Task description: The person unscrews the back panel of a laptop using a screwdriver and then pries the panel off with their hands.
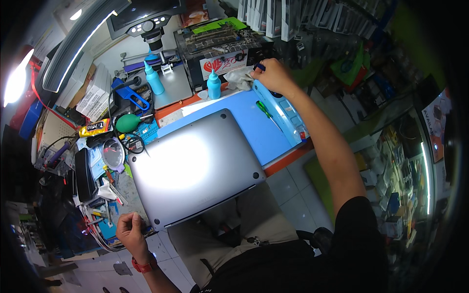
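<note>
a grey laptop [222, 176] lies underside up at the centre of the frame. the left hand [131, 233], fingers curled, is near its lower-left corner. the right hand [273, 75], upper right of centre, grips a dark blue object [260, 67]. below it, a green-handled screwdriver [263, 108] lies on the blue mat [244, 115], right of centre.

Your table [287, 159] has a blue mat [264, 145] in the middle of the frame, under your laptop [195, 168] and screwdriver [264, 109]. Tools [105, 190] crowd the left side.
</note>
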Motion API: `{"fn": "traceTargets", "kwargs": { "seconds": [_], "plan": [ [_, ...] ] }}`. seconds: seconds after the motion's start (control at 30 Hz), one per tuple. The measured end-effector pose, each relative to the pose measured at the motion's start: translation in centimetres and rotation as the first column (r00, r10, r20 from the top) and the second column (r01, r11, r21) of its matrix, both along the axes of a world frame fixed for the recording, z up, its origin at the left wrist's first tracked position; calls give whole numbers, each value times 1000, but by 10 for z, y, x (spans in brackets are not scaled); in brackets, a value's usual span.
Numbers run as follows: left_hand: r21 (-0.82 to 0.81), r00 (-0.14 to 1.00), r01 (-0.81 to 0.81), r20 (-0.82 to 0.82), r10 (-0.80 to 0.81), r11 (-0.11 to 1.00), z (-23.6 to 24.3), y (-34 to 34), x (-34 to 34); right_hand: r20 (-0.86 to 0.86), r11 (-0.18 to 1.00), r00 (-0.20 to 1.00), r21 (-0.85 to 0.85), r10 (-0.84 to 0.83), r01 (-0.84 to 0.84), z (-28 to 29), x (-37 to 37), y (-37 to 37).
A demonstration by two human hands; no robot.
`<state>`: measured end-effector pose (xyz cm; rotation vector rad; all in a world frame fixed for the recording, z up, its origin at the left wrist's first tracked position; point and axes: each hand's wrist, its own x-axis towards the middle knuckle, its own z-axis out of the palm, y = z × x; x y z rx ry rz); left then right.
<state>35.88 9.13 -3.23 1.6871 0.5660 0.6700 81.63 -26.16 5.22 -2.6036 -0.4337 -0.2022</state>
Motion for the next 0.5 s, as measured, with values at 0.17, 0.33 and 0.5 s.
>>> {"fn": "traceTargets", "kwargs": {
  "seconds": [0.17, 0.33, 0.5],
  "plan": [
    [0, 1000, 0, 9, 0, 1000, -1, -1, 2, -12, 983, 999, -177, 44, -45, 10, -9, 15],
    [-22, 1000, 8, 12, -8, 1000, 0, -1, 3, -7, 942, 996, -322, 94, -92, 14, -10, 18],
    [-10, 1000, 6, 11, -5, 1000, 1, -1, 2, 38, 902, 985, -410, 167, -137, 13, -17, 21]
  ]
}}
